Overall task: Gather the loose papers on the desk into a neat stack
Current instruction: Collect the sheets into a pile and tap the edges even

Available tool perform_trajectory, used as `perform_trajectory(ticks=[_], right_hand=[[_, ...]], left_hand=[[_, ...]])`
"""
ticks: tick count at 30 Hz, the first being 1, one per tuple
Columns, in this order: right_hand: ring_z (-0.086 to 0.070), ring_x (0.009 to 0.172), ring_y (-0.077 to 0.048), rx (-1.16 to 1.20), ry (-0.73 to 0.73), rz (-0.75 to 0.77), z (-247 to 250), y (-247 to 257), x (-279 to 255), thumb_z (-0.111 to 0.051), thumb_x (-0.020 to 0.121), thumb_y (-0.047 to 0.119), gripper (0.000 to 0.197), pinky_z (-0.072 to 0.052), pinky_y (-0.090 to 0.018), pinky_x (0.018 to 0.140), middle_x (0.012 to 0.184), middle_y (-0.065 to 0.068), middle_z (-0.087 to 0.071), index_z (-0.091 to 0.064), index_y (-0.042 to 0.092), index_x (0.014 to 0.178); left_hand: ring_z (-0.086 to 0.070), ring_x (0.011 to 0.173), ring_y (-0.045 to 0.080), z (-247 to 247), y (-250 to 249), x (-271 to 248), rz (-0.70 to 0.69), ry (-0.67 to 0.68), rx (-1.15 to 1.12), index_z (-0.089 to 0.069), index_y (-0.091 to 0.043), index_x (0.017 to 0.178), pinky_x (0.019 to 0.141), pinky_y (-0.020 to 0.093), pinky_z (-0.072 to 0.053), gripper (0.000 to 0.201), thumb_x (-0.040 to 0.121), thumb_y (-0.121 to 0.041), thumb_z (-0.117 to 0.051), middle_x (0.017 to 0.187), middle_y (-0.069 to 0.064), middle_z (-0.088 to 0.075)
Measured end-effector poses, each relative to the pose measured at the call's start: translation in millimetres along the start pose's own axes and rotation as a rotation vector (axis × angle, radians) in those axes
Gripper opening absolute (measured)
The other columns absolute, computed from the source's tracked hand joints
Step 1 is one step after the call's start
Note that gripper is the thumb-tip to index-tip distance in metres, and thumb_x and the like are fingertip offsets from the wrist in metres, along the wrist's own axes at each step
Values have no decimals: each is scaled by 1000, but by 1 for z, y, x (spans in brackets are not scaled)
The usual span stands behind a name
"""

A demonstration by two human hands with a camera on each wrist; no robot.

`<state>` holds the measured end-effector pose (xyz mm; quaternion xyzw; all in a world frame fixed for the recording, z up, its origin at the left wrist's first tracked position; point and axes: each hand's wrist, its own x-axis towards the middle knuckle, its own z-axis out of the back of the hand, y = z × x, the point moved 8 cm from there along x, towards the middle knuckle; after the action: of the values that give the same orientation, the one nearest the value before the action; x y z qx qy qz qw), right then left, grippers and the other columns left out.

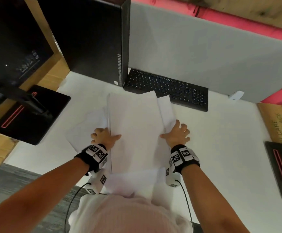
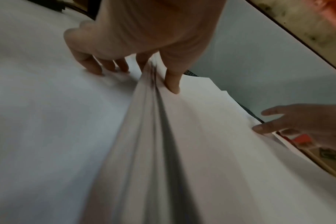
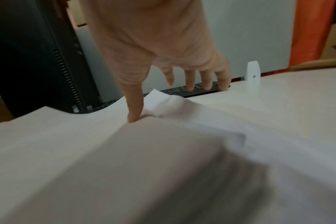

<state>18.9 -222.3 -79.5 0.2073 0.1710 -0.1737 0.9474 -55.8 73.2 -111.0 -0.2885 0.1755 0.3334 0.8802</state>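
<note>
Limp, slippery white paper stack point(image 1: 135, 125), I judge: my left hand point(image 1: 103, 137) pinches one long edge, right hand point(image 1: 177, 133) presses spread-fingered opposite.

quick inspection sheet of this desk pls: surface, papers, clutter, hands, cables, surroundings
surface: white desk, papers lying mid-desk
job's things: paper stack between both hands, not yet squared; loose sheets stick out from under it on the left, at the far right and at the near edge
clutter: keyboard behind the stack, far paper corners reaching it; computer tower; monitor stand base on the left; second black base on the right
grippers: left hand grips the stack's left edge, thumb on top; right hand presses its thumb on the right edge, fingers spread
cables: black cable hanging below each wrist
surroundings: grey partition, cardboard box, pink pipe
</note>
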Motion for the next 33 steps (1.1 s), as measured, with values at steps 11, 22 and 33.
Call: perform_trajectory(ticks=[11, 22, 33], right_hand=[[-42, 127, -36, 450, 76, -158, -2, -37, 4, -76, 74, 27, 92, -39, -41, 101, 142, -19, -39, -19, 8, 143], [-59, 95, -22, 837, 338, -111, 1, -65, -8, -71, 76, 4, 35, -45, -29, 83, 100, -4, -65, -58, 12, 107], [-60, 99, -33, 904, 280, -84, 9, -71, 3, -66, 79, -2, 43, -45, -43, 96, 102, -16, -65, -55, -3, 121]], left_hand=[[-46, 122, 33, -31, -54, 7, -141, 230, -233, -45, -7, 130, 104, 45, -39, 58, 81, -27, -67, 130, 14, -52], [-52, 116, 23, -44, -81, -18, -339, 469, -734, -44, 0, 129, 98, 30, -40, 45, 86, 4, -56, 131, 19, -52], [-51, 109, 19, -41, -99, -12, -452, 426, -577, -46, 0, 126, 103, 34, -40, 41, 86, -1, -57, 123, 17, -56]])
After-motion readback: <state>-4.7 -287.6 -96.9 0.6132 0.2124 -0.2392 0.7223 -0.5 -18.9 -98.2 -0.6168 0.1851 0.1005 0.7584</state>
